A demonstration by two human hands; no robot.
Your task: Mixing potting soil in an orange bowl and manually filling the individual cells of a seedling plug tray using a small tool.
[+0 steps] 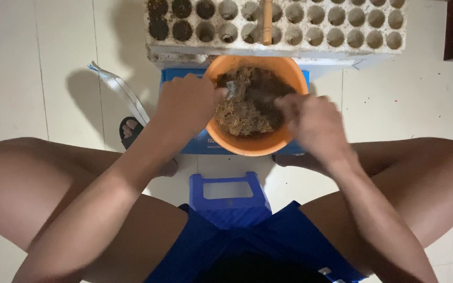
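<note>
Your left hand (187,102) and right hand (310,120), fingers curled, gripped brown fibrous soil (247,107) inside the round orange plastic bowl (252,147) at upper centre.

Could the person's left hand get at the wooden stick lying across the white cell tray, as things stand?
Probably yes. The left hand is at the rim of the orange bowl, just short of the cell tray. The wooden stick lies on top, uncovered, with nothing between.

Round orange plastic bowl (255,144) w/ brown fibrous soil mix (247,105). White foam seedling tray (276,44), grey-brown cells, a few dark-filled at left. Blue plastic stool (230,196); blue shorts (289,236). White tiled floor (38,63).
</note>
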